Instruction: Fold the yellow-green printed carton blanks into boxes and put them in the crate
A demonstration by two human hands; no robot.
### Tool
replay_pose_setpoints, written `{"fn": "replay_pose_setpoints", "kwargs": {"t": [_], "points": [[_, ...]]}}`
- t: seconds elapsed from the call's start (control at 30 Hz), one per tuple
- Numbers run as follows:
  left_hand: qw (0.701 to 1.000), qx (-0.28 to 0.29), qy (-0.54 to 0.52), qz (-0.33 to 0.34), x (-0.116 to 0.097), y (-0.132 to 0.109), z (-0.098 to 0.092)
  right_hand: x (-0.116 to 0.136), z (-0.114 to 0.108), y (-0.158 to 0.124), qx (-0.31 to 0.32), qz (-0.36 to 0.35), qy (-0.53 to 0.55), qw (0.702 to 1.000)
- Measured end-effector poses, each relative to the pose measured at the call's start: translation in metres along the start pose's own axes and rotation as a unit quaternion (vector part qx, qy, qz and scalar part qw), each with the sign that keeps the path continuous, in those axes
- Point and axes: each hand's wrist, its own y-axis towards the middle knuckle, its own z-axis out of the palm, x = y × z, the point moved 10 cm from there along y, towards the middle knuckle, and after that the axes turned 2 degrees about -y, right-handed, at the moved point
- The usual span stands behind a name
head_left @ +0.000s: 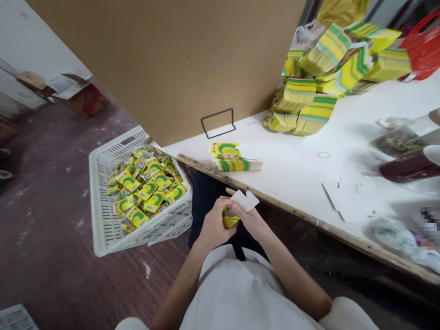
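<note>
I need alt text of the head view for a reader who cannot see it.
A person's left hand holds a yellow piece close to the right hand, which holds a white card. At left, a white basket holds many yellow packets; ahead, yellow-green stacks lie on a white table beside brown cardboard.

Left hand (215, 223) and right hand (255, 223) together hold a white card (244, 200) and a yellow-green piece (229, 222); from them, a white crate (95, 206) of packets (147, 189) stands at nine o'clock, a small stack (233, 162) on the tabletop (292, 160) at twelve.
</note>
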Motion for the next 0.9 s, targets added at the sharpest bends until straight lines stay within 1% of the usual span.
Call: {"fn": "replay_pose_setpoints", "kwargs": {"t": [0.03, 0.1, 0.17, 0.2, 0.27, 0.3, 0.33, 0.37, 0.43, 0.57, 0.7, 0.77, 0.83, 0.9], "points": [[1.0, -0.002, -0.014, -0.016, 0.005, -0.001, 0.0, 0.008, 0.004, -0.001, 0.014, -0.024, -0.023, 0.999], [0.998, -0.012, -0.047, -0.05, 0.016, -0.001, 0.0, 0.024, 0.012, -0.005, 0.04, -0.074, -0.102, 0.991], [0.994, -0.057, -0.071, -0.055, 0.023, 0.0, -0.006, 0.036, 0.019, -0.009, 0.056, -0.118, -0.194, 0.972], [0.992, -0.093, -0.074, -0.044, 0.023, 0.001, -0.012, 0.04, 0.02, -0.01, 0.053, -0.136, -0.228, 0.962], [0.986, -0.156, -0.056, -0.02, 0.022, 0.002, -0.024, 0.047, 0.016, -0.01, 0.025, -0.166, -0.263, 0.95], [0.985, -0.169, -0.037, -0.018, 0.022, 0.003, -0.027, 0.049, 0.011, -0.01, 0.006, -0.177, -0.268, 0.947], [0.985, -0.169, -0.015, -0.023, 0.023, 0.004, -0.028, 0.051, 0.006, -0.009, -0.011, -0.186, -0.27, 0.945], [0.987, -0.157, 0.0, -0.036, 0.025, 0.005, -0.028, 0.053, 0.003, -0.008, -0.017, -0.192, -0.273, 0.942], [0.992, -0.112, 0.002, -0.065, 0.029, 0.007, -0.025, 0.054, 0.004, -0.006, 0.006, -0.194, -0.289, 0.938], [0.996, -0.012, -0.022, -0.081, 0.028, 0.007, -0.019, 0.051, 0.009, -0.002, 0.105, -0.156, -0.345, 0.92], [0.995, 0.044, -0.028, -0.085, 0.025, 0.006, -0.016, 0.048, 0.008, -0.001, 0.199, -0.122, -0.358, 0.904], [0.994, 0.06, -0.037, -0.088, 0.023, 0.005, -0.012, 0.046, 0.009, -0.002, 0.228, -0.117, -0.351, 0.9], [0.994, 0.042, -0.044, -0.096, 0.024, 0.004, -0.013, 0.044, 0.009, -0.002, 0.215, -0.124, -0.347, 0.904], [0.992, 0.004, -0.057, -0.112, 0.027, 0.005, -0.018, 0.046, 0.007, 0.001, 0.154, -0.144, -0.341, 0.916]]}}
